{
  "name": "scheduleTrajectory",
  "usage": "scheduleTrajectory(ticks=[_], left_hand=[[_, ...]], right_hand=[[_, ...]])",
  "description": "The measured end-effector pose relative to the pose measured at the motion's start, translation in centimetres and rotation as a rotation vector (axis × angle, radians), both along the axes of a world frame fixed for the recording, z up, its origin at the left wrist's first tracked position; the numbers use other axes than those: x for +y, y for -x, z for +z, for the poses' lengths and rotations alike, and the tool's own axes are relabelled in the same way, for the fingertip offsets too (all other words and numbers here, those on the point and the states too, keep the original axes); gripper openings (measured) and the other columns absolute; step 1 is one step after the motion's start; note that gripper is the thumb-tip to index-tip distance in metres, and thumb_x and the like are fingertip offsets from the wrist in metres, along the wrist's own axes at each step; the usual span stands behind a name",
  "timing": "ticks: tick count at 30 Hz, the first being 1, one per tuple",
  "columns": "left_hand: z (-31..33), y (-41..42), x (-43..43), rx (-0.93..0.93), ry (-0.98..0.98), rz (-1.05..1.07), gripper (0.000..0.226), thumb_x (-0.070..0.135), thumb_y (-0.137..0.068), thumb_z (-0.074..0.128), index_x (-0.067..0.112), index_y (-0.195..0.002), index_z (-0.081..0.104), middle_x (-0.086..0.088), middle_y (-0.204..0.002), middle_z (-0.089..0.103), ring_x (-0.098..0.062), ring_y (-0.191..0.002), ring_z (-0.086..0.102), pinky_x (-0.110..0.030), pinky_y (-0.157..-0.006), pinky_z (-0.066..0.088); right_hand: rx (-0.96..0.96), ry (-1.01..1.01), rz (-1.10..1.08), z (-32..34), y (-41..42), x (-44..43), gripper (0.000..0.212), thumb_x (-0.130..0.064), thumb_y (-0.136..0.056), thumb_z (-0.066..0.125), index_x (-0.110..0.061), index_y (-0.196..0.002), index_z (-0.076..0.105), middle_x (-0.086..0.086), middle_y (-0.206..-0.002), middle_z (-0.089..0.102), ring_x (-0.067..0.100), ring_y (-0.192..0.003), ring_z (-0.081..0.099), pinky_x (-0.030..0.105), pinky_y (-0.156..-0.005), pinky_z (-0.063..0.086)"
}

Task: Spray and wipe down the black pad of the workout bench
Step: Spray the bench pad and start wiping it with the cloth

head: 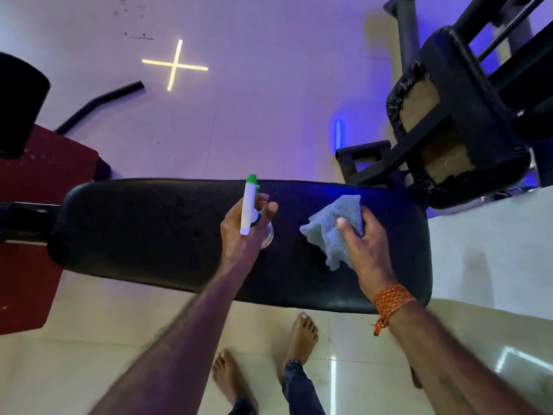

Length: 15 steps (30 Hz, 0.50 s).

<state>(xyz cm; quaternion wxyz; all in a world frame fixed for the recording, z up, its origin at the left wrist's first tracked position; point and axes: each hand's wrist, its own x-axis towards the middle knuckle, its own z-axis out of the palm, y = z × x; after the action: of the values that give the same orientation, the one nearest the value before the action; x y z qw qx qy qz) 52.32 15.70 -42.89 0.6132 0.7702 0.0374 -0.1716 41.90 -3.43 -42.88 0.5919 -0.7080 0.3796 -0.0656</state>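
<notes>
The long black bench pad (155,229) lies across the middle of the view, its surface speckled with fine droplets. Over its centre, my left hand (239,232) grips a spray bottle (250,205) with a white head and green nozzle; the clear body shows below my fingers. To the right, my right hand (363,244) presses a folded light blue cloth (335,229) flat onto the pad. An orange thread band circles my right wrist.
A second black padded seat (449,121) with torn upholstery and a black metal frame stands at the upper right. A red mat (39,181) and a black bar (98,103) lie at the left. My bare feet (299,336) stand on glossy tiles below the bench.
</notes>
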Motion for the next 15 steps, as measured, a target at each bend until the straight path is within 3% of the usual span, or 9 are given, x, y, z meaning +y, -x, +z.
scheduleTrajectory(ticks=[3, 5, 7, 9, 11, 12, 14, 15], left_hand=[[0.0, 0.9, -0.7, 0.004, -0.013, 0.024, 0.032, 0.042, -0.088, 0.079, 0.022, -0.113, 0.074, 0.012, -0.096, 0.072, -0.002, -0.083, 0.066, -0.020, -0.073, 0.051], [-0.1, 1.2, -0.5, 0.003, -0.030, 0.048, 0.036, 0.038, -0.087, 0.083, 0.026, -0.119, 0.072, 0.017, -0.106, 0.073, 0.000, -0.093, 0.069, -0.020, -0.081, 0.055], [-0.3, 1.4, -0.1, -0.013, -0.058, 0.048, 0.036, 0.035, -0.087, 0.084, 0.035, -0.119, 0.069, 0.031, -0.098, 0.070, 0.003, -0.092, 0.067, -0.023, -0.086, 0.056], [-0.3, 1.7, 0.3, -0.021, -0.083, 0.032, 0.038, 0.029, -0.087, 0.084, 0.039, -0.118, 0.065, 0.037, -0.087, 0.067, 0.010, -0.085, 0.063, -0.015, -0.080, 0.052], [-0.4, 2.1, 0.7, 0.001, -0.082, 0.027, 0.050, 0.029, -0.085, 0.086, 0.028, -0.128, 0.060, 0.029, -0.095, 0.069, 0.011, -0.088, 0.062, -0.008, -0.077, 0.048], [-0.7, 2.4, 1.2, 0.011, -0.100, 0.027, 0.062, 0.033, -0.082, 0.087, 0.023, -0.134, 0.056, 0.020, -0.107, 0.069, 0.007, -0.098, 0.062, -0.011, -0.083, 0.049], [-1.8, 3.3, 2.5, -0.018, -0.218, 0.032, 0.079, 0.043, -0.078, 0.089, 0.018, -0.141, 0.048, 0.004, -0.130, 0.055, -0.007, -0.116, 0.055, -0.019, -0.097, 0.046], [-2.4, 4.0, 3.4, -0.048, -0.279, 0.051, 0.079, 0.045, -0.078, 0.088, 0.017, -0.139, 0.046, 0.001, -0.130, 0.048, -0.010, -0.114, 0.052, -0.019, -0.096, 0.044]], right_hand=[[0.003, -0.025, 0.028, 0.5, 1.3, -0.6, 0.019, -0.021, -0.102, 0.063, -0.033, -0.115, 0.065, -0.003, -0.110, 0.073, 0.014, -0.098, 0.073, 0.032, -0.081, 0.061], [0.005, -0.046, 0.043, 0.6, 2.0, -0.4, 0.019, -0.022, -0.103, 0.062, -0.032, -0.118, 0.065, -0.001, -0.111, 0.073, 0.016, -0.099, 0.074, 0.037, -0.083, 0.062], [0.005, -0.084, 0.049, 0.7, 2.7, 0.0, 0.019, -0.024, -0.104, 0.061, -0.030, -0.121, 0.064, 0.000, -0.112, 0.073, 0.017, -0.099, 0.074, 0.038, -0.082, 0.064], [0.000, -0.120, 0.064, 1.1, 3.2, 0.9, 0.019, -0.026, -0.105, 0.060, -0.028, -0.124, 0.063, 0.000, -0.113, 0.072, 0.015, -0.100, 0.074, 0.036, -0.082, 0.064], [0.000, -0.133, 0.080, 1.3, 3.6, 2.0, 0.022, -0.028, -0.105, 0.059, -0.027, -0.127, 0.062, -0.002, -0.115, 0.071, 0.014, -0.103, 0.072, 0.034, -0.085, 0.064], [-0.007, -0.137, 0.082, 1.5, 3.7, 2.6, 0.023, -0.027, -0.105, 0.059, -0.027, -0.127, 0.063, -0.003, -0.115, 0.072, 0.014, -0.104, 0.072, 0.033, -0.086, 0.063], [-0.023, -0.164, 0.085, 1.8, 3.9, 4.1, 0.023, -0.024, -0.105, 0.060, -0.027, -0.127, 0.065, -0.004, -0.114, 0.072, 0.015, -0.106, 0.071, 0.033, -0.089, 0.061], [-0.022, -0.176, 0.096, 1.9, 4.0, 5.1, 0.023, -0.022, -0.105, 0.060, -0.027, -0.126, 0.065, -0.005, -0.114, 0.073, 0.016, -0.107, 0.070, 0.034, -0.090, 0.060]])
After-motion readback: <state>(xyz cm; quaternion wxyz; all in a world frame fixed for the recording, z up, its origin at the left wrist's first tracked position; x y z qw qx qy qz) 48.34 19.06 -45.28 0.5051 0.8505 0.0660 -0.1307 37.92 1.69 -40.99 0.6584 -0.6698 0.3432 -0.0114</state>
